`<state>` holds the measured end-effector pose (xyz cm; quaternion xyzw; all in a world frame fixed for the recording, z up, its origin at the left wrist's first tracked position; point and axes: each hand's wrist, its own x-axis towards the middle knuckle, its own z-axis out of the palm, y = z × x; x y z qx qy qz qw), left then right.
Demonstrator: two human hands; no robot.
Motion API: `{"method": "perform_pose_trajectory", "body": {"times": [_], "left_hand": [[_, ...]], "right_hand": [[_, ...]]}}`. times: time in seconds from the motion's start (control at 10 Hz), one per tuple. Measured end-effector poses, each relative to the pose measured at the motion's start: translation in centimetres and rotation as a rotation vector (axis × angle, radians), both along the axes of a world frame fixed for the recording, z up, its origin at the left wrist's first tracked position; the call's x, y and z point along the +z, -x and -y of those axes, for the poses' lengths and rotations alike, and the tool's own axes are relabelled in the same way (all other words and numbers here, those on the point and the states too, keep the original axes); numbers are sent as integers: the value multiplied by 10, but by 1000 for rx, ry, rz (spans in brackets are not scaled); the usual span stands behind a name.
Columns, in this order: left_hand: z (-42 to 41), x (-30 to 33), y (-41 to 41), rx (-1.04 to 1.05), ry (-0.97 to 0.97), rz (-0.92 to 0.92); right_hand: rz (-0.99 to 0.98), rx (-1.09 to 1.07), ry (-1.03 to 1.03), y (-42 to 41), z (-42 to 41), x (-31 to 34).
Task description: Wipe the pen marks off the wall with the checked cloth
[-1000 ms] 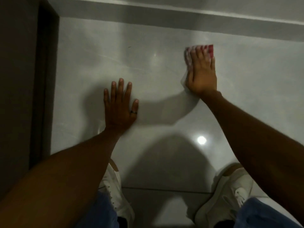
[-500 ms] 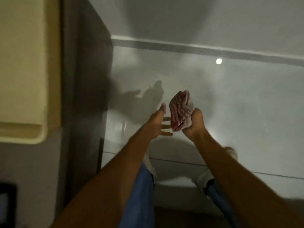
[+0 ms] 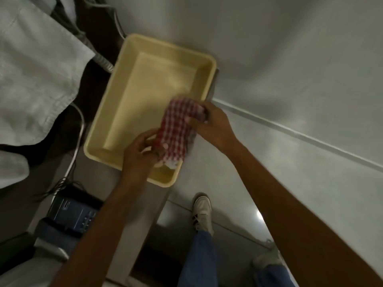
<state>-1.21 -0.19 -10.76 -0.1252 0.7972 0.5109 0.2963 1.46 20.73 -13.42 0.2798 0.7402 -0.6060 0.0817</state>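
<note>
Your left hand [image 3: 137, 153] and right hand [image 3: 215, 126] both grip the checked cloth [image 3: 176, 129], one at each end: the left pinches its near, lower end with curled fingers, and the right closes over its far, upper corner. The cloth is stretched loosely between them, hanging just above the near right corner of a cream plastic tub [image 3: 128, 65], whose bare inside shows beyond your hands. The cloth is red and white in small checks, bunched and softly folded, with a paler frayed-looking edge at the bottom; blur hides finer detail. The tub sits on a grey surface [image 3: 99, 179] at your left, its right rim lying close to the wall [image 3: 290, 59], which rises pale and plain to the right. Whether pen marks remain on the wall cannot be told from here. Left of the tub lies a crumpled white fabric [image 3: 35, 83], with grey cables [image 3: 79, 131] trailing past it down to a dark blue device [image 3: 72, 212] near your left forearm. Below your arms, the tiled floor [image 3: 238, 208] shows a bright glint, and your white shoe [image 3: 202, 212] and blue jeans [image 3: 199, 259] stand beside the wall's base.
</note>
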Motion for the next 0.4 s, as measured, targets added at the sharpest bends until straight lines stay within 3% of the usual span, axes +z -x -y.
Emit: {"method": "perform_pose_trajectory", "body": {"times": [0.1, 0.2, 0.3, 0.4], "left_hand": [[14, -40, 45, 28, 70, -43], [8, -68, 59, -146, 186, 29], [-3, -53, 64, -358, 392, -108], [-31, 10, 49, -497, 542, -348]], "right_hand": [[66, 308, -511, 70, 18, -10], [243, 567, -833, 95, 28, -16], [267, 596, -841, 89, 20, -5], [146, 462, -912, 49, -25, 51]]}}
